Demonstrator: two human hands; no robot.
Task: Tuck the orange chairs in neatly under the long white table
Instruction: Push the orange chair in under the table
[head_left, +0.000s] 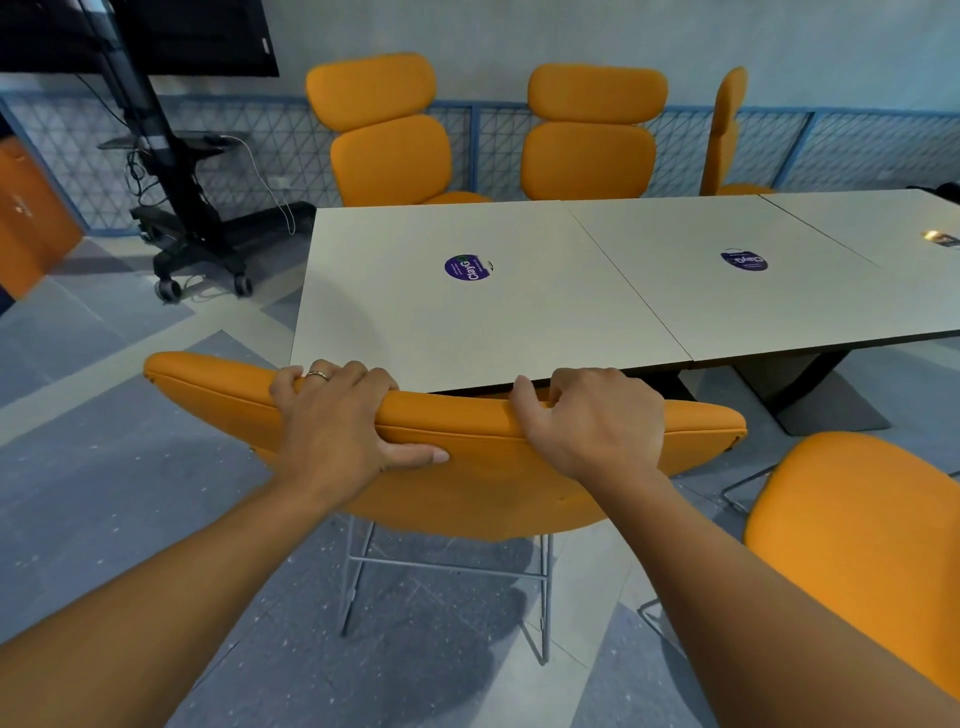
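Head view: near orange chair (467, 467) gripped by top edge of backrest, both hands on. Left hand (337, 415) closed over the rim left of centre, fingers curled over the far side, thumb pressed flat along the near face. Right hand (587, 421) closed over the rim right of centre, thumb side up on the ridge. Backrest top sits just at the near edge of the long white surface (519, 306), slightly skewed, left end sticking out past the surface corner. Seat hidden below the backrest, so can't tell how far under. Padded shell on thin wire sled legs (447, 571), no castors visible: probably light, stiff enough to steer from the top, likely to scrape or chatter on the floor rather than roll. Upholstery looks smooth, maybe a bit slick; wide two-hand grip at the rim gives best yaw control, worth keeping. Pushing high on the back could tip it forward if the legs catch, so push low-angled and even. Second orange chair (857, 545) near right, clear of the surface, not yet tucked. Three more orange chairs (587, 130) along the far side.
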